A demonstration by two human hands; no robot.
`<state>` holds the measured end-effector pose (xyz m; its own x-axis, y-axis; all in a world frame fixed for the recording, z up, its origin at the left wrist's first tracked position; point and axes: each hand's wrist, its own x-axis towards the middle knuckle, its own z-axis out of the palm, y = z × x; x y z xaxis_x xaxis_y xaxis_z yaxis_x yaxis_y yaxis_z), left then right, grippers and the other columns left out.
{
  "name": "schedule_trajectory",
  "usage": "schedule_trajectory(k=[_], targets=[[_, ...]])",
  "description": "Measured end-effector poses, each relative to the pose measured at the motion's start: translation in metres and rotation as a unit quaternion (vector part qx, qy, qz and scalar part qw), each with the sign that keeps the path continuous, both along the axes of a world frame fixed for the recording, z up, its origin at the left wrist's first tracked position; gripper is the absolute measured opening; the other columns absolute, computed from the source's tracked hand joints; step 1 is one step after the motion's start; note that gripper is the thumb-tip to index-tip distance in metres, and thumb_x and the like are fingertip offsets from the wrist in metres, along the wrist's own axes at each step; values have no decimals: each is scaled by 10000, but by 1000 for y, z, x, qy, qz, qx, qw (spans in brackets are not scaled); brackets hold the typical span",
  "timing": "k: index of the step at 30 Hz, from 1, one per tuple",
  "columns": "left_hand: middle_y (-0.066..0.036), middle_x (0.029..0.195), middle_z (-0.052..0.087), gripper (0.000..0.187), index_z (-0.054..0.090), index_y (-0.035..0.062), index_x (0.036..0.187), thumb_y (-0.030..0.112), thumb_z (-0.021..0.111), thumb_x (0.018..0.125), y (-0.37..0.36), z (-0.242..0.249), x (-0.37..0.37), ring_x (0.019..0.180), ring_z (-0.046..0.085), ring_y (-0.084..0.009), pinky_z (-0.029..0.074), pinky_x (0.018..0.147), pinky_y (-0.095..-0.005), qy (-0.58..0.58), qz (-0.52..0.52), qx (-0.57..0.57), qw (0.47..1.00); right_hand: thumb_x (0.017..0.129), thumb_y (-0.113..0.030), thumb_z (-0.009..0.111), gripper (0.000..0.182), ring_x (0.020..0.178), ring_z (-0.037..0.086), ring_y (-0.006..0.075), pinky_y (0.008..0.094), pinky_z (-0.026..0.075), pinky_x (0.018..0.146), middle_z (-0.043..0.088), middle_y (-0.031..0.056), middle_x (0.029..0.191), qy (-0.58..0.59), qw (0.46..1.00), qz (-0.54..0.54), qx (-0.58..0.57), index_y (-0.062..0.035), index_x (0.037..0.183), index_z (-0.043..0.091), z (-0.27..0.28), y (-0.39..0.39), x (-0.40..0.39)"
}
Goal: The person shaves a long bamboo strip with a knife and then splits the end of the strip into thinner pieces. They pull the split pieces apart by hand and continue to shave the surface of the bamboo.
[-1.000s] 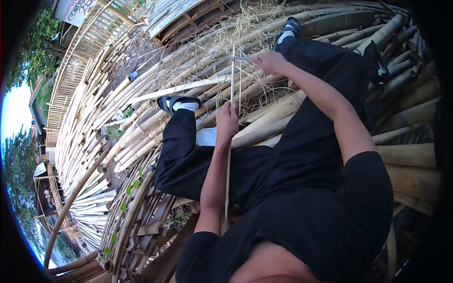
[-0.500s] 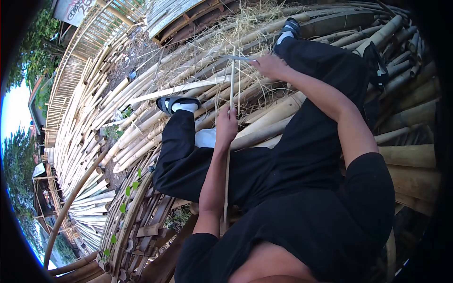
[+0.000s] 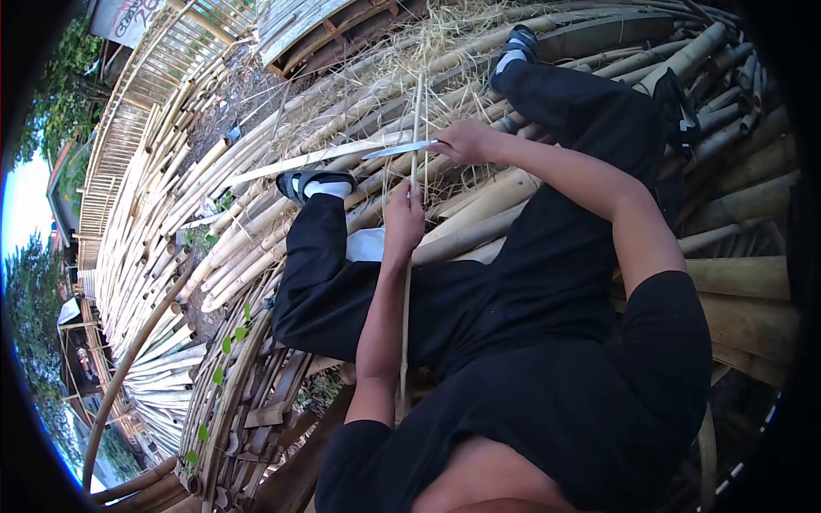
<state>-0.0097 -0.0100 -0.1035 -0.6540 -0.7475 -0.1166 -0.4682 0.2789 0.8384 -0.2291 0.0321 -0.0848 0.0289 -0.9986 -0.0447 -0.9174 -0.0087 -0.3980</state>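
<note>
My left hand is closed around a long thin bamboo strip. The strip runs lengthwise from beyond the hand, past my forearm and down beside my lap. In my right hand is a knife, gripped by its handle, which my fingers hide. Its shiny blade points left and crosses the strip a short way beyond my left hand. Blade and strip appear to touch. Pale curled bamboo shavings lie beyond the knife and around the strip's far end.
I sit among stacked bamboo poles, legs apart in black trousers and sandals. A flat pale bamboo slat lies to the left. Farther off are a weathered wooden platform, a bamboo fence and more poles.
My right hand and the knife have moved down the strip toward my left hand. The blade now shows longer and reaches farther left. My left hand still grips the strip, slightly shifted.
</note>
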Motion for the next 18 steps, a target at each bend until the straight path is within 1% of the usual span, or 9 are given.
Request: schedule_trajectory(k=[2, 4, 6, 7, 10, 11, 13, 16, 18], targets=[[-32, 620, 498, 191, 528, 6, 922, 167, 428, 945, -4, -25, 8, 487, 404, -71, 334, 456, -258, 32, -13, 6, 999, 920, -427, 392, 439, 770, 618, 379, 488, 476, 684, 628, 212, 810, 52, 994, -92, -20, -48, 885, 611, -45, -16, -43], [-15, 611, 487, 183, 527, 14, 931, 168, 428, 947, 4, -10, 14, 466, 382, -55, 307, 431, -243, 36, 3, 57, 998, 931, -428, 359, 489, 855, 625, 367, 477, 491, 751, 644, 202, 909, -42, 889, -455, 31, -14, 939, 621, -43, -16, -106], [33, 564, 423, 168, 507, 38, 941, 180, 419, 954, -4, -20, 16, 397, 335, -28, 239, 354, -215, 75, 26, 104, 991, 936, -449, 313, 568, 931, 606, 387, 475, 485, 803, 635, 218, 974, 5, 863, -505, -3, 27, 949, 622, -62, -5, -153], [33, 564, 423, 168, 507, 38, 941, 180, 419, 954, -8, -18, 16, 397, 335, -28, 239, 354, -215, 68, 28, 108, 991, 936, -454, 308, 565, 930, 596, 400, 469, 480, 808, 630, 224, 960, 5, 884, -468, 26, 17, 942, 621, -52, -3, -146], [65, 532, 295, 158, 461, 73, 934, 205, 383, 970, -10, 3, 2, 340, 248, -26, 173, 298, -205, 110, 16, 329, 938, 935, -459, 326, 537, 839, 591, 405, 462, 460, 741, 616, 234, 872, -55, 936, -347, -17, 1, 889, 598, -28, -14, -99], [65, 532, 295, 158, 461, 73, 934, 205, 383, 970, -12, 7, -2, 340, 248, -26, 173, 298, -205, 117, 18, 332, 936, 936, -457, 332, 525, 802, 585, 407, 463, 449, 712, 609, 234, 831, -97, 950, -292, -47, -2, 867, 586, -25, -18, -85], [65, 533, 259, 167, 462, 72, 940, 211, 377, 977, -18, 14, -2, 344, 216, -29, 169, 299, -201, 218, -17, 477, 851, 927, -497, 308, 558, 848, 577, 415, 486, 442, 742, 612, 238, 874, -95, 977, -192, -13, -25, 901, 605, -13, -21, -55], [63, 520, 240, 171, 462, 86, 944, 222, 366, 983, -28, 22, 2, 333, 198, -35, 175, 291, -192, 253, -34, 525, 812, 925, -501, 312, 538, 822, 579, 414, 484, 444, 724, 614, 220, 840, -53, 995, -79, -38, -46, 914, 599, -2, -17, -28], [63, 507, 235, 164, 460, 101, 942, 227, 363, 984, -32, 23, 4, 325, 193, -41, 172, 284, -192, 278, -53, 558, 780, 925, -501, 316, 534, 823, 582, 410, 480, 450, 727, 617, 214, 840, -56, 994, -82, -43, -47, 892, 595, -6, -18, -24]])
